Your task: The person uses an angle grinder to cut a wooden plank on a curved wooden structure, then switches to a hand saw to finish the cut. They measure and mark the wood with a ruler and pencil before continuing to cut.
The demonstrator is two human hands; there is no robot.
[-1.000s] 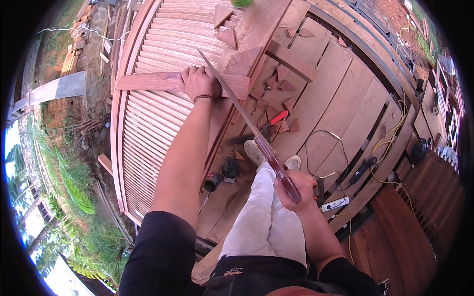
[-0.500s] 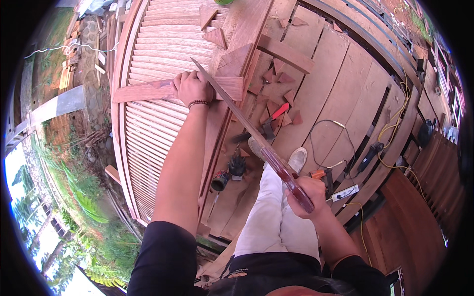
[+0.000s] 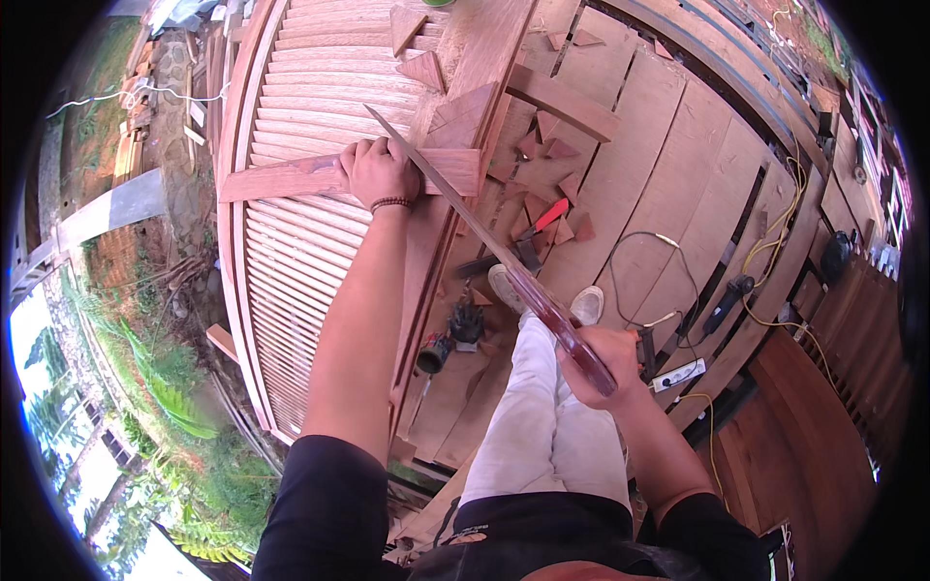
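Observation:
My left hand [image 3: 382,175] is closed over a short reddish board [image 3: 281,178] that lies across a louvered wooden panel [image 3: 300,254], holding it near the panel's right edge. A handsaw, its narrow blade [image 3: 450,194] seen nearly edge-on, slants across the board's right end beside that hand. Its tip points up and left over the slats. My right hand [image 3: 599,366], low and to the right above my legs, is wrapped round the saw's dark red-brown handle [image 3: 552,315]. Whether the teeth have cut into the board cannot be made out.
Triangular offcuts [image 3: 421,72] lie on the panel's far part, and more are scattered on the plank floor [image 3: 620,165]. A red-handled tool [image 3: 550,217], a dark can [image 3: 433,353], a power strip [image 3: 678,376] and a corded power tool [image 3: 728,302] lie around my feet.
My right hand has pushed the saw a little forward, up and to the left, so its tip reaches farther over the slats. The left hand stays on the board.

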